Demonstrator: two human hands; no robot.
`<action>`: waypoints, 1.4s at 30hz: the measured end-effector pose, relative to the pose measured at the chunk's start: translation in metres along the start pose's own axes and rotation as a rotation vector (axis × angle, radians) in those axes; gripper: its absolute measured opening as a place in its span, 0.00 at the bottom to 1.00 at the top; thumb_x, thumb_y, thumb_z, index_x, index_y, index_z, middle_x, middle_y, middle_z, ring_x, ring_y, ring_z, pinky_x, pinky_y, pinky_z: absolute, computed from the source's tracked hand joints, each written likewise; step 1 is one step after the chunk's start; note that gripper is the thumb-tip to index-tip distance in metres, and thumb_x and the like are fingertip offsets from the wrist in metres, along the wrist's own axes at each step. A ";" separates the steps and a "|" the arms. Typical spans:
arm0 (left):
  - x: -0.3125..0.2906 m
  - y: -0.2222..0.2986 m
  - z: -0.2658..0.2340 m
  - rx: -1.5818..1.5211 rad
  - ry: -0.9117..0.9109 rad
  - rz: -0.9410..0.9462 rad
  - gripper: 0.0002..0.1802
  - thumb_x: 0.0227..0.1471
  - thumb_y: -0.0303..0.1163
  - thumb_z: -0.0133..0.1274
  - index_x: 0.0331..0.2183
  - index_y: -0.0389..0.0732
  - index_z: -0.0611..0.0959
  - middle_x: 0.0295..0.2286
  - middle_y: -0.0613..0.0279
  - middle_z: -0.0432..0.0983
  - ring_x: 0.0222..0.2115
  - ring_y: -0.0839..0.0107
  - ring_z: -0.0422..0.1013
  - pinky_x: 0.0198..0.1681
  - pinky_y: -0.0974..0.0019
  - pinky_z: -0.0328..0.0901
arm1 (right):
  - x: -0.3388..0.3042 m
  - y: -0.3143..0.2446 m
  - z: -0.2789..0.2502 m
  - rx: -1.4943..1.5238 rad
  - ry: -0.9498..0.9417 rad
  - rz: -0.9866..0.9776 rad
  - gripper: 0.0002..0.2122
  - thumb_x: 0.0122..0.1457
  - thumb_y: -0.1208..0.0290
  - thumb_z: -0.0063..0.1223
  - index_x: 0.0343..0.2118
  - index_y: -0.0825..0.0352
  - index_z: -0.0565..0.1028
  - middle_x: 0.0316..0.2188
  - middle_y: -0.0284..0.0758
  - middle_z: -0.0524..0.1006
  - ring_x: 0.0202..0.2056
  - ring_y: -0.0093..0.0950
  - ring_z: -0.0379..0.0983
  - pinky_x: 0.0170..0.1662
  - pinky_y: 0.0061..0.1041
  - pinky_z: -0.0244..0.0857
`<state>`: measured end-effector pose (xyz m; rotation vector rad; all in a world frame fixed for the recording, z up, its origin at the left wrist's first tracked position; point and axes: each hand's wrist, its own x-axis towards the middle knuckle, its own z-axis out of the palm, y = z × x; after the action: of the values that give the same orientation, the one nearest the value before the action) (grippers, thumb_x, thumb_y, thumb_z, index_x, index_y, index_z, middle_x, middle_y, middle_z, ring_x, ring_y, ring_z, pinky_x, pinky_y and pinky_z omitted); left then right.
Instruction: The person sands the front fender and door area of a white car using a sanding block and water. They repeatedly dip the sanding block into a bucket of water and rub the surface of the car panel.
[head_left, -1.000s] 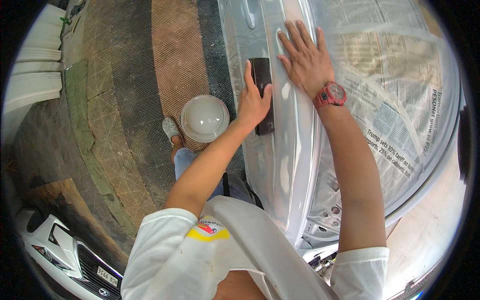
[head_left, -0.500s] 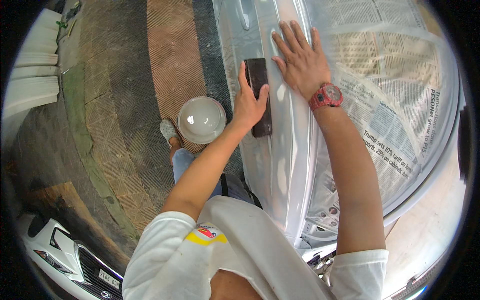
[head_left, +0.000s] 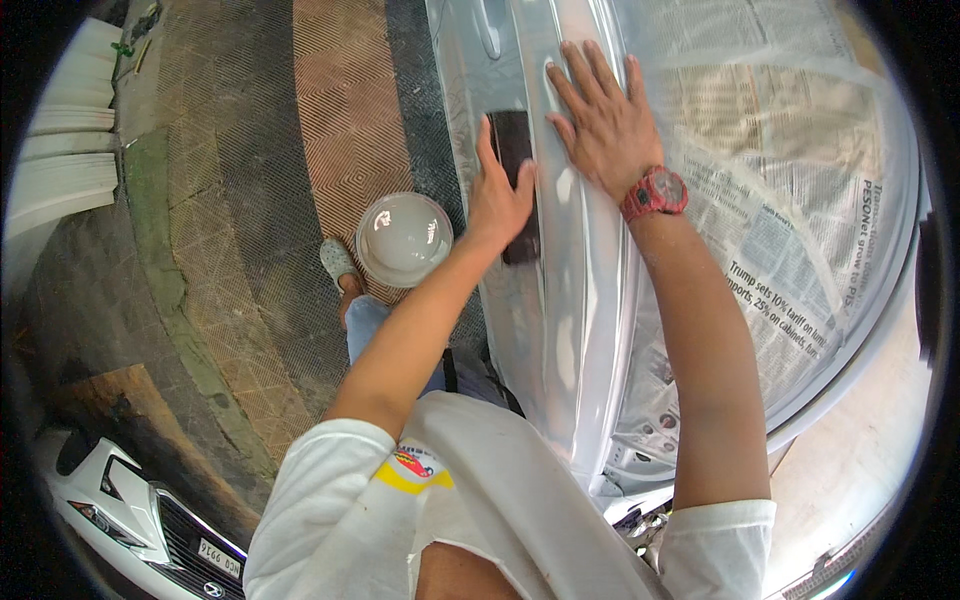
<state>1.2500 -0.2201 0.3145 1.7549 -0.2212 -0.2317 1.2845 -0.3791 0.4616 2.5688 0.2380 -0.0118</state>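
My left hand (head_left: pixel 499 205) grips a long, dark sanding block (head_left: pixel 520 141). The block lies flat against the wet, silver-grey car body panel (head_left: pixel 560 330), with my thumb over its right side and my index finger along its left edge. The other fingers are mostly hidden. Farther right, my right hand (head_left: pixel 612 125) rests palm down on the same panel with its fingers spread, holding nothing. A red watch (head_left: pixel 655 192) is on that wrist. A door handle (head_left: pixel 489 32) shows at the panel's far end.
Newspaper under clear plastic sheeting (head_left: pixel 760 200) covers the car's window area at right. On the patterned floor mat (head_left: pixel 350 110), a round tub of cloudy water (head_left: pixel 404 240) stands beside my foot (head_left: pixel 338 260). A white car's front (head_left: pixel 150 520) is at lower left.
The sanding block and my left hand have shifted slightly away from me along the panel. My right hand stays in nearly the same place.
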 end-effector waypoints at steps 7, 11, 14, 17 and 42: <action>-0.003 0.006 -0.001 0.054 -0.023 -0.057 0.53 0.65 0.37 0.57 0.75 0.38 0.41 0.52 0.15 0.73 0.52 0.23 0.74 0.59 0.38 0.69 | 0.001 0.002 0.002 -0.002 0.008 -0.003 0.28 0.77 0.48 0.35 0.75 0.53 0.63 0.77 0.32 0.59 0.78 0.33 0.48 0.78 0.54 0.38; -0.052 0.004 0.001 -0.034 -0.078 0.003 0.53 0.65 0.33 0.56 0.74 0.35 0.38 0.61 0.13 0.62 0.60 0.21 0.67 0.64 0.38 0.65 | 0.000 0.002 0.001 0.012 -0.011 -0.007 0.28 0.77 0.48 0.35 0.75 0.54 0.64 0.77 0.32 0.58 0.78 0.33 0.47 0.78 0.54 0.39; -0.014 -0.008 -0.002 -0.056 -0.052 -0.039 0.53 0.65 0.33 0.57 0.74 0.38 0.39 0.62 0.14 0.62 0.58 0.23 0.69 0.64 0.39 0.65 | 0.004 -0.001 -0.005 -0.008 -0.014 -0.003 0.28 0.77 0.48 0.35 0.75 0.54 0.64 0.77 0.32 0.57 0.78 0.33 0.47 0.78 0.54 0.39; 0.012 -0.019 -0.004 0.122 0.038 0.007 0.53 0.65 0.33 0.58 0.74 0.38 0.39 0.59 0.15 0.67 0.56 0.23 0.71 0.63 0.39 0.66 | 0.007 -0.003 -0.002 0.001 0.006 -0.016 0.28 0.77 0.48 0.35 0.75 0.53 0.64 0.78 0.32 0.57 0.78 0.33 0.46 0.79 0.53 0.38; 0.025 0.005 -0.015 0.042 -0.141 -0.051 0.53 0.68 0.30 0.55 0.74 0.36 0.36 0.62 0.18 0.63 0.60 0.27 0.69 0.68 0.44 0.61 | 0.005 0.004 -0.003 0.148 -0.102 0.041 0.29 0.77 0.49 0.36 0.75 0.54 0.61 0.79 0.31 0.52 0.80 0.31 0.41 0.80 0.52 0.30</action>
<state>1.2777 -0.2134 0.3216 1.7886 -0.2857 -0.3908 1.2895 -0.3796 0.4660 2.7103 0.1508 -0.1501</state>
